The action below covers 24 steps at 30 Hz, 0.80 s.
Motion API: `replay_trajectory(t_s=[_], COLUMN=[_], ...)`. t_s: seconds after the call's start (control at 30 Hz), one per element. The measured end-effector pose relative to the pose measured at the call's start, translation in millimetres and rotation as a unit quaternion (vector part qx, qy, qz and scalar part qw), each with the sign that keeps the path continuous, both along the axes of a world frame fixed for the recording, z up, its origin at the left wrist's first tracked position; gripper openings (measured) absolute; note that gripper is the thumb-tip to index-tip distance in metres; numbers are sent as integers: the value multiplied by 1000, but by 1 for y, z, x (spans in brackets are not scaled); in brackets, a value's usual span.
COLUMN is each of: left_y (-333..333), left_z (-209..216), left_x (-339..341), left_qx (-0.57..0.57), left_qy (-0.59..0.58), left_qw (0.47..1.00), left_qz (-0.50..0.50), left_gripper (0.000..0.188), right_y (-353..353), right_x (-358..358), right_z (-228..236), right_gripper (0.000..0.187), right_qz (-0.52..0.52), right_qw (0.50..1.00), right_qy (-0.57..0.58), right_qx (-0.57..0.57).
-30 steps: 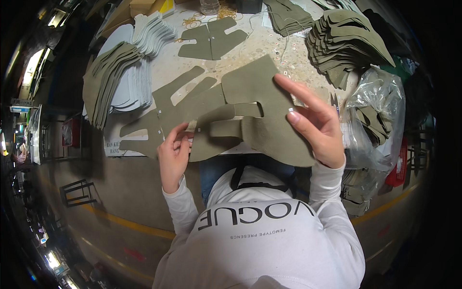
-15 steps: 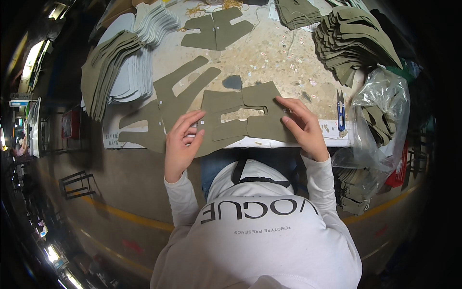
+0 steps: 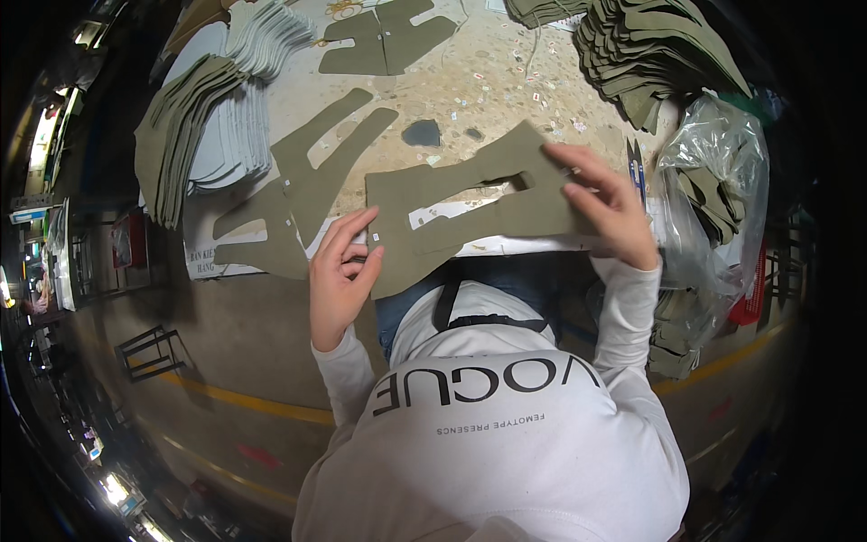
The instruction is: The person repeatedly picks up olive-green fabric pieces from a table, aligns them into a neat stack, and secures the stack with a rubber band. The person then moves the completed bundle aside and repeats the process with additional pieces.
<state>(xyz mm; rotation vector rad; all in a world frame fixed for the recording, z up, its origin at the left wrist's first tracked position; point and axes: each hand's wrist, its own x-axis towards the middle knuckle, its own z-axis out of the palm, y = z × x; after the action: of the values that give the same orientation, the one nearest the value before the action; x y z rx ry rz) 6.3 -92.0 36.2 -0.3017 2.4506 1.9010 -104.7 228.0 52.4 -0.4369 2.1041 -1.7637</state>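
**Right end of olive panel drawn out sideways**

Head view, the only one. The olive panel (image 3: pixel 488 213) lies along the near edge of the table (image 3: pixel 492 104), its lower left part overhanging that edge toward my lap.

Left hand (image 3: pixel 341 275): on the panel's left end, thumb and forefinger slightly parted; cannot tell whether they pinch. Right hand (image 3: pixel 619 208): at the right end, thumb on top, forefinger along the upper rim, moderately spread; grip underneath not visible.

Change over the last half second: right hand shifted toward the table's right edge, now just beside the blue snips (image 3: pixel 638 172). The crosswise edge formerly seen mid-panel no longer shows; the slot (image 3: pixel 447 206) reads as one long opening. Judgement: panel is spread wider, better for handling, but skewed to the near edge.

Surroundings: slotted piece (image 3: pixel 293 170) near the left corner; olive stack (image 3: pixel 646 59) at the far right corner.
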Motion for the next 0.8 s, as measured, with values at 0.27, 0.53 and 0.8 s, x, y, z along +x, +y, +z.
replay_trajectory(t_s=[0.27,0.53,0.8], left_y=[8,35,32], left_z=[15,26,19], left_x=[-5,-8,-6], left_qx=[-76,-127,-139], left_qy=[17,64,80], left_qw=[997,989,987], left_qz=[-2,28,30], left_gripper=[43,43,45], right_y=[5,-121,-150], right_x=[3,39,56], right_z=[72,0,-11], right_gripper=[43,41,41], right_qz=[-91,7,28], right_qw=[958,964,979], right_qy=[254,257,202], right_qx=[96,73,23])
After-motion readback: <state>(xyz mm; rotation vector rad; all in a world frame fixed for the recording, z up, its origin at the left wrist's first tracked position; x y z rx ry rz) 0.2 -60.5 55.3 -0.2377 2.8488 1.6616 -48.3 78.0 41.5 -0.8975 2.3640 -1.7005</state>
